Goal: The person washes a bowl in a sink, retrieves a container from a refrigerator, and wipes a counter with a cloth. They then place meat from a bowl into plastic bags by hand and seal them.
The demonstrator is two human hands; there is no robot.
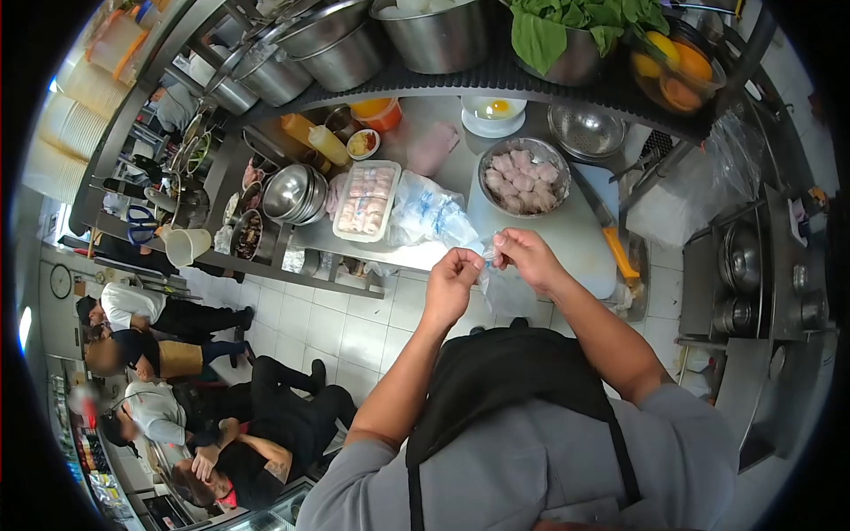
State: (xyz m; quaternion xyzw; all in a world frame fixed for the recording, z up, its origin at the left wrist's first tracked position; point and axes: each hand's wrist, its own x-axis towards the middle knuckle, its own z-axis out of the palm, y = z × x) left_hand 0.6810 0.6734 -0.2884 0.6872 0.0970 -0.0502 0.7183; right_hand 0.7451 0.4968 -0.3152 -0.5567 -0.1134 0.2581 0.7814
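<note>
My left hand (455, 281) and my right hand (526, 257) are close together at the counter's front edge, fingers pinched on a small clear plastic bag (505, 292) that hangs down between them. Just beyond them lies a crumpled plastic bag with blue print (425, 212). Left of it is a white tray of wrapped pale pieces (365, 202). A metal bowl of raw, pale pink meat pieces (524, 177) stands on the white cutting board (567, 243). Along the board's right side lies a knife with an orange handle (622, 252).
Stacked metal bowls (297, 193) and sauce bottles (328, 144) stand at the left. The overhead shelf (496, 87) bears pots, leafy greens (567, 26) and a bowl of citrus (677, 66). Several people are at lower left. A colander (586, 131) and scale (493, 115) stand behind.
</note>
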